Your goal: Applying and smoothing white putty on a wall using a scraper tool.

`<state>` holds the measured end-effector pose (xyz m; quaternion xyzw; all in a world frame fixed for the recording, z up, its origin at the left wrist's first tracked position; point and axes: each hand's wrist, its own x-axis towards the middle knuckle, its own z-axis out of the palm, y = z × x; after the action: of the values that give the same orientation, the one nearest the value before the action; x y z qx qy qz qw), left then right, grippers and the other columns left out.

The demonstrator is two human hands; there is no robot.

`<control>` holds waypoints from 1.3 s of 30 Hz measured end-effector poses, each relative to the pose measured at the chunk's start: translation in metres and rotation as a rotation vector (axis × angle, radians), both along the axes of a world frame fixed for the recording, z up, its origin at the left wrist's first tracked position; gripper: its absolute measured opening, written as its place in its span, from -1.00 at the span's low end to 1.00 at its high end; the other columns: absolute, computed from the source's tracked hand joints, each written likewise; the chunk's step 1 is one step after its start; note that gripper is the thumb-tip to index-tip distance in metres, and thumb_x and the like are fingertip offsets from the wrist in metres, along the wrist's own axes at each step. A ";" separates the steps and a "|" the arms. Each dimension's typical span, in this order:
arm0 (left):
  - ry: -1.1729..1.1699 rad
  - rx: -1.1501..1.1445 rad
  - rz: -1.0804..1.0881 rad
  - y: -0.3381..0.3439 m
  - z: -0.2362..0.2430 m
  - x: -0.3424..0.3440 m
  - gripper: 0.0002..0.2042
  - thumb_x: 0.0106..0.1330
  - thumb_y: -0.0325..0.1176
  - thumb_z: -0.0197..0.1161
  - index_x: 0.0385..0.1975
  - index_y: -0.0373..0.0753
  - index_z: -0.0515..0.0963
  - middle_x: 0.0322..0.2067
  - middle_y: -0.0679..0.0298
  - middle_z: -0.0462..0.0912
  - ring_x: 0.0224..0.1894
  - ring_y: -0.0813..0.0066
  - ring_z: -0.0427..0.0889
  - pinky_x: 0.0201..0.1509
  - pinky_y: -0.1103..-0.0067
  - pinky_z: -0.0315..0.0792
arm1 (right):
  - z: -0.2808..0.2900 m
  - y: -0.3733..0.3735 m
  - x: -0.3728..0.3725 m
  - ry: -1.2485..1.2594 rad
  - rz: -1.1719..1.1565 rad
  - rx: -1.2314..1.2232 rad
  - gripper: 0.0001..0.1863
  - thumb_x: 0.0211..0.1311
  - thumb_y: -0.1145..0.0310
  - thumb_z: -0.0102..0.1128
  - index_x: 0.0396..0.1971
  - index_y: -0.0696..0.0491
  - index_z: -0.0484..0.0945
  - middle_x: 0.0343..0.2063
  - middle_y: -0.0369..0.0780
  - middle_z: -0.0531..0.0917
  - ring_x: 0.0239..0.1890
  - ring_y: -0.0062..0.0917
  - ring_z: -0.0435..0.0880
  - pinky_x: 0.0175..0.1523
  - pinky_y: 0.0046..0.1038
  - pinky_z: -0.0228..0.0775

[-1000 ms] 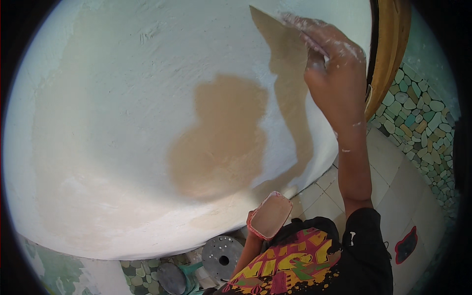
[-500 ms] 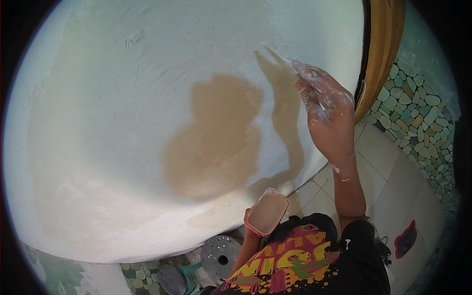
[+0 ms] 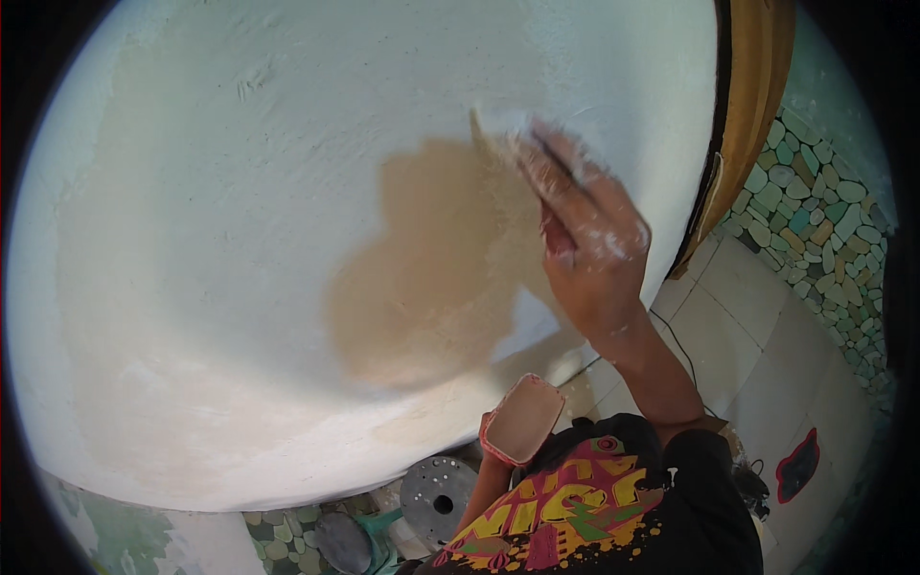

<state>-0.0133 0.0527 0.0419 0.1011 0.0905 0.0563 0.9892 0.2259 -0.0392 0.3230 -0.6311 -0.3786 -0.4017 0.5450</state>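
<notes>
Across the white plastered wall (image 3: 249,192), my right hand (image 3: 594,235) is closed with fingers stretched along a thin, pale, flat scraper (image 3: 494,139), which looks pressed to the surface. Motion smears its edge, and white paste coats my fingers and knuckles. Low by my body, my left hand (image 3: 487,426) grips a red-rimmed rectangular tub (image 3: 524,419) from its left side and underneath; most of its fingers are hidden behind the tub. Smooth beige-looking paste lies inside. Shadows of my head and arm fall on the wall.
A brown wooden frame (image 3: 752,125) borders the wall on the right, beside pebble-patterned stonework (image 3: 815,206). Pale floor tiles (image 3: 738,297) carry a dark cable (image 3: 682,350) and a red-edged dark piece (image 3: 797,467). Below stand a grey perforated disc (image 3: 439,498) and a round grey seat-like top (image 3: 342,543).
My right hand has swung left and turned, bringing the scraper from above the wall down against it. The tub in my left hand has barely moved.
</notes>
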 end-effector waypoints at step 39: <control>0.009 -0.001 -0.038 0.000 -0.021 0.013 -0.52 0.55 -0.24 -0.16 0.34 -0.34 0.39 0.29 0.04 0.51 0.28 0.02 0.55 0.37 0.22 0.47 | 0.006 -0.007 -0.018 0.032 0.040 -0.181 -0.36 -0.12 0.77 0.28 0.06 -0.02 0.71 0.09 -0.18 0.69 0.01 -0.21 0.73 0.03 -0.33 0.66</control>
<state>0.0001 0.0527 0.0213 0.1024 0.0931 0.0369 0.9897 0.2074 -0.0465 0.3290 -0.6765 -0.4168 -0.3448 0.4997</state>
